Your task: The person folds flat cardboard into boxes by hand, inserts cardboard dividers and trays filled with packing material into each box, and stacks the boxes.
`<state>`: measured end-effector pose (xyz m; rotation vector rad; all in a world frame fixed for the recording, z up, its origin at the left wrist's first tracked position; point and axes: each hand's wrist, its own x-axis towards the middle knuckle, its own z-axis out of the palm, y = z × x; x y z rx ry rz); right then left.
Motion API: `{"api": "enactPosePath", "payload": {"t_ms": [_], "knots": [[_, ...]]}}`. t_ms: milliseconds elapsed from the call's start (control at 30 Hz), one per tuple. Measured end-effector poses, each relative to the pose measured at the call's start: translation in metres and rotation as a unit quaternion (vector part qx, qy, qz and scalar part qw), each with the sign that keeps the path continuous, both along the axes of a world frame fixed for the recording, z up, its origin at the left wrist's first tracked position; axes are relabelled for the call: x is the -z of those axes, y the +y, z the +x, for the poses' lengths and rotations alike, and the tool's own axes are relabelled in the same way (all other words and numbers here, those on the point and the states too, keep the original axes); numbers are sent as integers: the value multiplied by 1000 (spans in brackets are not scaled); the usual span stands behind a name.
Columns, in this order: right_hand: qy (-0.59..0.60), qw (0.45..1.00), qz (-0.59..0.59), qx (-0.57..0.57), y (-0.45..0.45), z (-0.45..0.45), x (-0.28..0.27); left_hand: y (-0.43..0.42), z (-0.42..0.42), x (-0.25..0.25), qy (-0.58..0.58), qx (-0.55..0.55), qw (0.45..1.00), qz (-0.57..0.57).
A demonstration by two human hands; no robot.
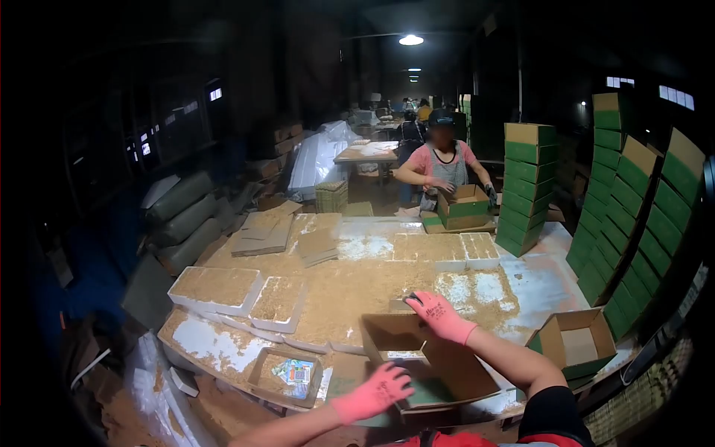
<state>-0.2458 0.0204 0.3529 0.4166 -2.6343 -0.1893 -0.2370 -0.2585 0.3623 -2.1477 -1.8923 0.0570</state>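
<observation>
An open cardboard box (pixel 469 372) with green outer panels stands at the table's near edge in front of me. My right hand (pixel 441 316), in a pink glove with dark fingertips, is at its far rim, fingers bent over the edge; the thumb is hidden. My left hand (pixel 378 390), also in a pink glove, is over the box's near left side with its fingers apart and nothing in them. Left of it sits a shallow tray (pixel 257 369) holding colourful printed cards (pixel 296 372) and some brown loose material.
White foam boxes (pixel 249 307) filled with brown loose material stand on the littered table (pixel 350 283). Tall stacks of green boxes (pixel 525 186) line the right side, near another open box (pixel 596 361). Across the table a person (pixel 450 160) handles a box (pixel 463 212).
</observation>
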Motion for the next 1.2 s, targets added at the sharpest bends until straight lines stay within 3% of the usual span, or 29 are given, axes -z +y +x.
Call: {"api": "enactPosePath", "payload": {"t_ms": [100, 167, 233, 267, 300, 367, 400, 433, 500, 600, 700, 767, 833, 867, 900, 933, 967, 1033, 1100, 1200], "knots": [[-46, 992, 91, 69, 30, 2, 31, -29, -52, 5, 47, -72, 995, -57], [-150, 975, 102, 129, 43, 8, 61, -60, -90, 36, -14, -95, 993, -71], [-191, 964, 99, 156, 25, 22, 63, -72, -79, 16, -111, -167, 970, -139], [-200, 963, 100, 150, 10, 27, 70, -68, -70, 38, -94, -212, 962, -145], [-209, 962, 101, 145, -7, 30, 72, -61, -42, 32, -118, -242, 958, -96], [-262, 936, 128, 197, -63, 33, 47, -34, -25, 75, -119, -228, 962, 95], [-280, 932, 183, 136, -74, 35, 53, -12, -30, 77, -148, -217, 947, 184], [-260, 943, 186, 90, -78, 38, 74, 1, -33, 62, -145, -215, 952, 164], [-394, 903, 85, 148, -93, 40, 41, 31, -62, 130, -119, -200, 968, 94], [-205, 945, -182, 180, -75, 61, 22, 20, -97, 171, -121, -143, 979, 80], [-6, 944, -243, 225, -82, 43, 79, 21, -108, 217, -170, -120, 978, 23], [21, 925, -268, 269, -97, 22, 89, 22, -114, 180, -69, -95, 992, -56], [49, 908, -285, 304, -110, 7, 111, -12, -124, 66, -11, -68, 997, -26], [21, 873, -303, 382, -113, 5, 125, -26, -144, 36, -62, -118, 988, 78], [54, 858, -329, 390, -117, -1, 125, -37, -158, 23, -115, -164, 963, 179], [81, 841, -356, 400, -124, -5, 125, -32, -173, 68, -232, -222, 940, 115], [106, 823, -379, 410, -132, -4, 129, -9, -188, 140, -401, -189, 890, -109], [164, 810, -411, 385, -126, -13, 135, -6, -115, 112, -338, -176, 920, -92], [241, 759, -490, 356, -119, -4, 134, -12, -86, 138, -205, -130, 970, 6], [193, 696, -498, 480, -123, 28, 159, -22, -136, 140, -272, -147, 951, 34]]}}
